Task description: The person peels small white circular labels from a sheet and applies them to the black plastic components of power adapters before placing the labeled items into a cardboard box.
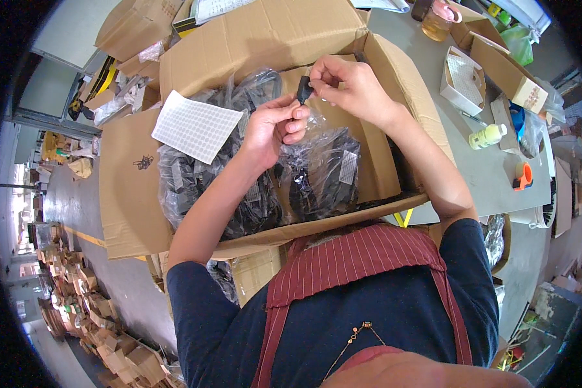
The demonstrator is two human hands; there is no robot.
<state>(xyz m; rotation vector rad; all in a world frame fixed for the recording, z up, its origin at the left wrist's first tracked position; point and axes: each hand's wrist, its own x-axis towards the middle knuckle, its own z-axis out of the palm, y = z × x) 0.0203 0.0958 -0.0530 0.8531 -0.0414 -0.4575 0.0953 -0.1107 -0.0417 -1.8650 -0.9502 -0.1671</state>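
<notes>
My left hand grips a small black plug-like part from below, held over a big open cardboard box. My right hand pinches the top of the same part with thumb and forefinger. Under both hands the box is packed with clear plastic bags of black cables. A white sheet of small stickers lies on the bags, left of my left hand.
A grey table to the right carries a small open white box, a pale green bottle, an orange tape dispenser and brown cartons. More cartons stand behind the box. Piled cardboard scraps cover the floor at left.
</notes>
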